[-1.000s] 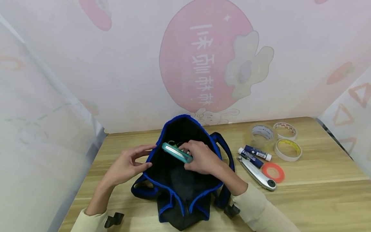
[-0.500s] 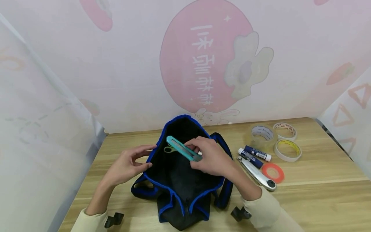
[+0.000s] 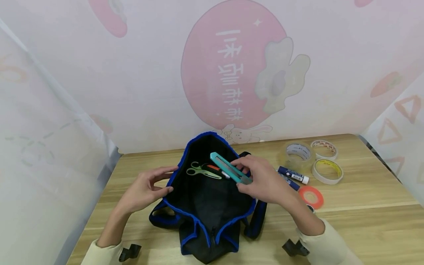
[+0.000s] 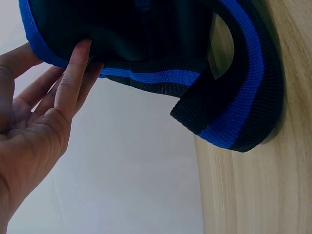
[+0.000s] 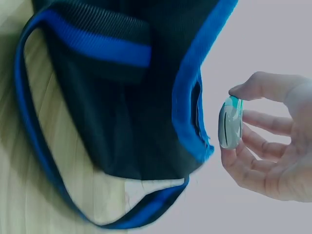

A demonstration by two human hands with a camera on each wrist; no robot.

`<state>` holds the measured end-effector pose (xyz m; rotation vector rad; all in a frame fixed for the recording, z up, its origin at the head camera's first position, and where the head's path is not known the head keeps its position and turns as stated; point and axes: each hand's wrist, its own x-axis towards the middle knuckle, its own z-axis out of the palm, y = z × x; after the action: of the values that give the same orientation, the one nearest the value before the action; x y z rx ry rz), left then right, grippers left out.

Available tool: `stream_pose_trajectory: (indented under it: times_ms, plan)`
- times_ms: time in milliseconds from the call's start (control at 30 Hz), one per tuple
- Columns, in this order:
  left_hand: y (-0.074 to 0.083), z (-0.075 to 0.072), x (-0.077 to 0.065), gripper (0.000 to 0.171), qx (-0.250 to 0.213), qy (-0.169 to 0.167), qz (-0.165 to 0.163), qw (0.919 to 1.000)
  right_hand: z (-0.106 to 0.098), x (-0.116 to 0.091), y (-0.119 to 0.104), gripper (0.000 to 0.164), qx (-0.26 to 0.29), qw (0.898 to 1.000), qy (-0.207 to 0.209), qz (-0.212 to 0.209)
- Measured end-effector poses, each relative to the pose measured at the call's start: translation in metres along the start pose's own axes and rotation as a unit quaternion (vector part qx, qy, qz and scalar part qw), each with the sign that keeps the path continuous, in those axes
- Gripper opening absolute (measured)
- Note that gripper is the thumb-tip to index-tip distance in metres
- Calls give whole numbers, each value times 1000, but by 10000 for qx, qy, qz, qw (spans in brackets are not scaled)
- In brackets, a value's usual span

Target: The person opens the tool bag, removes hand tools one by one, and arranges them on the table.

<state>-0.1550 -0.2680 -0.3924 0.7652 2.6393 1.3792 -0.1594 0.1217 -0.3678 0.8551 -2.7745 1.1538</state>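
Note:
A black tote bag [image 3: 206, 202] with blue trim and straps stands with its mouth spread wide. My left hand [image 3: 140, 189] grips the left part of its rim between thumb and fingers; in the left wrist view some fingers [image 4: 70, 80] lie against the bag's outside. Above the bag's right side, my right hand [image 3: 265, 180] pinches a teal utility knife [image 3: 228, 167], seen end-on as a box cutter [image 5: 231, 122] in the right wrist view, apart from the bag's edge. Inside the bag lie green-handled scissors [image 3: 207, 173] and an orange-and-black item [image 3: 215, 168], partly hidden by the knife.
To the right on the wooden table [image 3: 364, 228] lie a clear tape roll [image 3: 298, 156], two more tape rolls, including a yellow-cored one [image 3: 328, 172], an orange-red tape ring [image 3: 311, 197] and two blue glue sticks [image 3: 293, 175]. A silver knife is mostly hidden behind my right arm.
My right hand has lifted the utility knife up and right from within the bag, uncovering the scissors and the orange-and-black item. The left hand stays on the rim.

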Motion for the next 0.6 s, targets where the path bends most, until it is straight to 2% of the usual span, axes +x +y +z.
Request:
stream_pose_trajectory:
  times_ms: [300,600]
  plan:
    - [0,1,0,59,42,-9,-53,10000,-20,-19,21,51,-29,9993,301,233]
    - [-1,1,1,60,108,18,13,9999,-29,-34,43,50,-309,9977,429,416]
